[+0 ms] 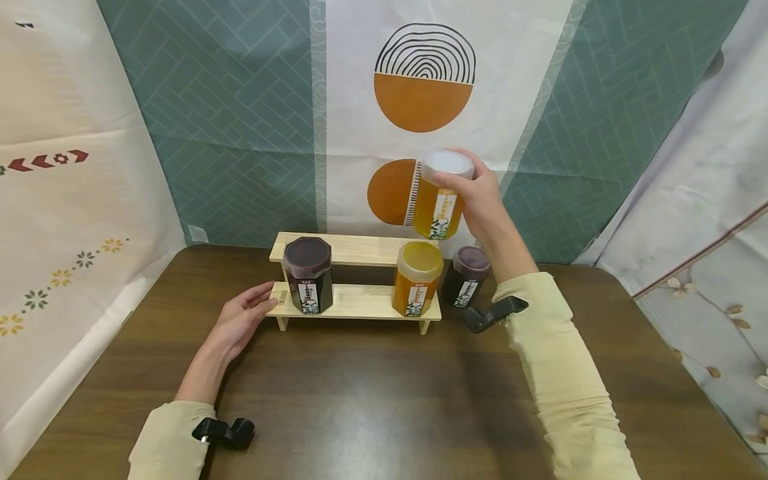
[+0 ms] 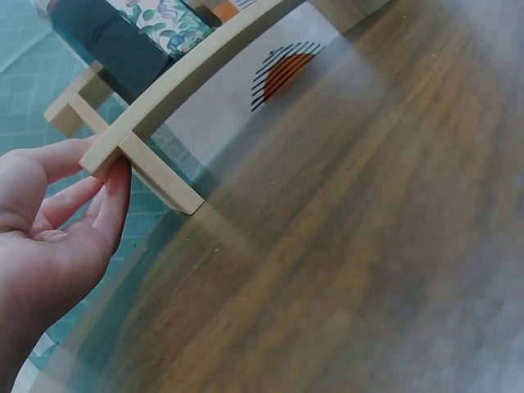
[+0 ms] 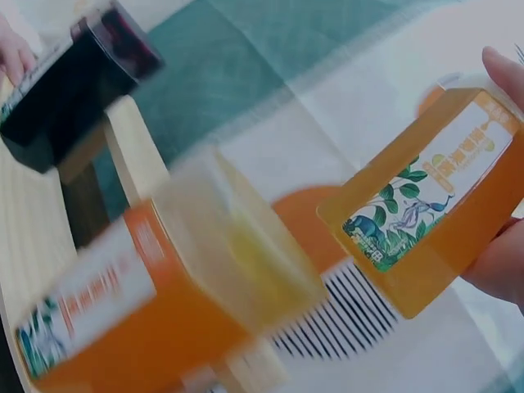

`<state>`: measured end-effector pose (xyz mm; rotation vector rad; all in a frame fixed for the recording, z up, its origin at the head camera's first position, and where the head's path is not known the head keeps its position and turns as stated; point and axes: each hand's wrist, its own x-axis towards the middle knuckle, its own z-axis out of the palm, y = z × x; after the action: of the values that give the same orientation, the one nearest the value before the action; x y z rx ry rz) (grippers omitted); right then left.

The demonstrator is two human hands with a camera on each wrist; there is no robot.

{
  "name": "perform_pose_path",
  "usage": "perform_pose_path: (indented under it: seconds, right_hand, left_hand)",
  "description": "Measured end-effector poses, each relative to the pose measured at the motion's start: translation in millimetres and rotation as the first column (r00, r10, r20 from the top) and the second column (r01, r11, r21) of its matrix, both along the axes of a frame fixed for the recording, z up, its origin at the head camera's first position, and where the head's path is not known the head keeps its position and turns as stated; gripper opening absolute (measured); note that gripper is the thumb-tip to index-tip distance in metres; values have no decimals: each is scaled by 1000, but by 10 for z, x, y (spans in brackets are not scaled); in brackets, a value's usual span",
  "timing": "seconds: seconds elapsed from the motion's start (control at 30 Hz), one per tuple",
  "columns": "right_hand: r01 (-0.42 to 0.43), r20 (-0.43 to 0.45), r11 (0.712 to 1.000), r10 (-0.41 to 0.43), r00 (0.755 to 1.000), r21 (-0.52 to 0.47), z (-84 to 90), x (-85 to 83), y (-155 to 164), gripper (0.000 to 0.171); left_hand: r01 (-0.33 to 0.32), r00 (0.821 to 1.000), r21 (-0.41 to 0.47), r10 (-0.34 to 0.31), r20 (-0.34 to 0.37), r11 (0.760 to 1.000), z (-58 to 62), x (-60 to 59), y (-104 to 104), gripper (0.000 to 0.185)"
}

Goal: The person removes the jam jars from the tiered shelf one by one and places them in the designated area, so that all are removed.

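While the rack is being loaded, notes running left to right:

Left hand: lying relaxed on the worktop, its fingers nearly straight and touching the left end of the wooden rack; gripping nothing, seemingly steadying it.

Lower step: already carrying a dark jar at the left and an amber jar at the right.

Upper step: not bearing any jar.

Raised amber jar: hanging in the air above the right end of the rack, clear of both steps.

Right hand: fingers curling round the raised jar's lid and side, holding it firmly.

Second dark jar: standing on the worktop just right of the rack, not shelved.

Progress, judging: two placed, one being carried, one waiting.
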<state>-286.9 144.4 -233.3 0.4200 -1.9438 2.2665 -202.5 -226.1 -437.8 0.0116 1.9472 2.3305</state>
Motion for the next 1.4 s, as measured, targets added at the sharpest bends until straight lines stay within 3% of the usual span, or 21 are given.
perform_pose_path:
  seconds: [0.23,0.43,0.63,0.9,1.4]
  right_hand:
    - [4,-5,1000,-4,1000,-23,-97,15,483,49]
    - [-23,47,1000,24,999,-16,-245,6,844,43]
    - [-57,58,997,61,996,-60,-349,-12,1164,37]
    - [-63,87,998,65,994,-25,-511,30,1533,36]
    - [-140,148,990,136,980,16,-1315,53,1917,41]
  left_hand:
    - [1,1000,-11,-1,8,1000,16,1,1,63]
    - [4,1000,-24,-4,17,1000,21,-1,-2,63]
    - [-15,1000,13,15,11,1000,13,-4,-8,63]
    - [-20,1000,55,20,2,998,15,-1,-20,62]
    - [-20,1000,5,20,22,1000,5,-5,4,60]
